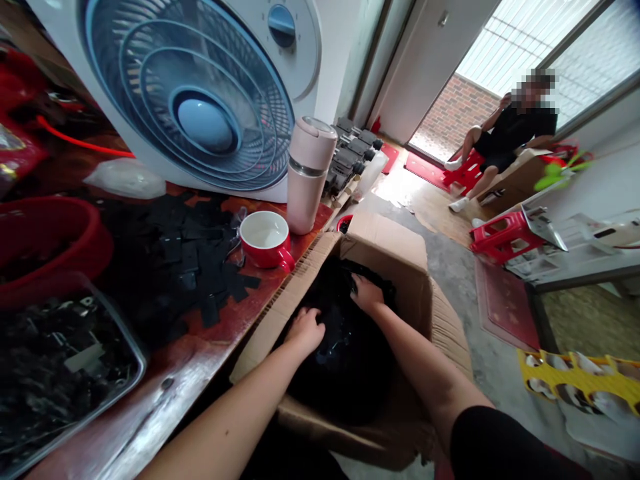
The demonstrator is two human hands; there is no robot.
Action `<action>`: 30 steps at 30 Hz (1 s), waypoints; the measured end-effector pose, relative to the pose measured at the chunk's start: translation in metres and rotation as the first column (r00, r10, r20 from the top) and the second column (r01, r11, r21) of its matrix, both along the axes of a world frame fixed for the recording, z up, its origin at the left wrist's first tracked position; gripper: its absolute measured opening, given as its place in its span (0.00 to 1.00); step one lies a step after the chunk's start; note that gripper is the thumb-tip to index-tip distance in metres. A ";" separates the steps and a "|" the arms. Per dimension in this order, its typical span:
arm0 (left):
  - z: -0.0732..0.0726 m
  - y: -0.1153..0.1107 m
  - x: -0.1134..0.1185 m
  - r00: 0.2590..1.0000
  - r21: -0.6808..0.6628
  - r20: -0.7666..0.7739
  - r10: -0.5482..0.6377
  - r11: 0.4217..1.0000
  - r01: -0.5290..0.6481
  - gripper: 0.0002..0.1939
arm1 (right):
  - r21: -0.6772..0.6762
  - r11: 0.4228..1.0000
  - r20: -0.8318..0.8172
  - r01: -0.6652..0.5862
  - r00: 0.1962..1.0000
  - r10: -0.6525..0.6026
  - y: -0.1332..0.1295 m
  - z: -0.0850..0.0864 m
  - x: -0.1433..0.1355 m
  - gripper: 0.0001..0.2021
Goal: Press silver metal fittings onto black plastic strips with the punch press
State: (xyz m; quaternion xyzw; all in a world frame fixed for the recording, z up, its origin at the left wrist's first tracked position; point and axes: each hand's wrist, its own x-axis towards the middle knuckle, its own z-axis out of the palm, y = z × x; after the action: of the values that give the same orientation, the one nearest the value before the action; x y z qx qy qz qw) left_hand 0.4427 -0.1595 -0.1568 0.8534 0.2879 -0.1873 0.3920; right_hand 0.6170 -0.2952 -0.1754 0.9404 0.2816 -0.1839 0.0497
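Observation:
Both hands reach down into an open cardboard box (450, 320) that holds a dark mass of black material (345, 360). My left hand (306, 328) rests at the box's left side with its fingers curled against the black contents; what it holds, if anything, is hidden. My right hand (367, 293) lies farther in, near the far side, its fingers bent around a black piece or edge that is too dark to make out. On the table to the left lie many flat black pieces (190, 260).
A red mug (265, 240), a pink bottle (310, 177) and a large fan (200, 107) stand on the table. At the left are a red basin (95, 247) and a clear bin (135, 353). A person (530, 127) sits near the doorway.

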 end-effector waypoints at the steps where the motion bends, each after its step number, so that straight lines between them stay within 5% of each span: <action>1: 0.000 0.000 0.000 1.000 -0.003 0.003 0.003 1.000 -0.003 0.21 | -0.003 1.000 -0.011 -0.009 1.000 0.009 -0.003 0.004 0.004 0.30; 5: 0.000 -0.001 0.001 1.000 -0.015 0.008 0.007 1.000 -0.007 0.21 | -0.027 1.000 -0.023 0.001 1.000 -0.002 -0.005 0.009 0.014 0.30; 13: 0.005 0.000 0.000 0.999 -0.026 0.028 0.020 0.999 -0.019 0.20 | -0.085 0.991 0.005 0.107 0.994 -0.107 0.029 -0.018 0.000 0.34; 21: 0.016 0.000 -0.003 0.997 -0.045 0.057 0.059 0.997 -0.056 0.20 | 0.138 0.987 -0.067 0.080 0.995 -0.071 -0.006 0.001 0.024 0.28; 25: 0.018 -0.001 -0.003 0.996 -0.063 0.058 0.063 0.996 -0.060 0.20 | 0.343 0.925 -0.093 0.163 0.986 -0.140 -0.033 0.007 0.030 0.27; 30: 0.012 -0.003 -0.001 0.996 -0.084 0.071 0.061 0.995 -0.055 0.20 | 0.569 0.757 -0.149 0.320 0.946 -0.288 -0.052 0.004 0.033 0.28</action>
State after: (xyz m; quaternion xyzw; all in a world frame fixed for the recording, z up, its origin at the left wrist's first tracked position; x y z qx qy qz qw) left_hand 0.4421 -0.1629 -0.1446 0.8342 0.2901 -0.1559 0.4422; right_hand 0.6496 -0.3475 -0.1709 0.9374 0.1695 -0.1180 -0.2805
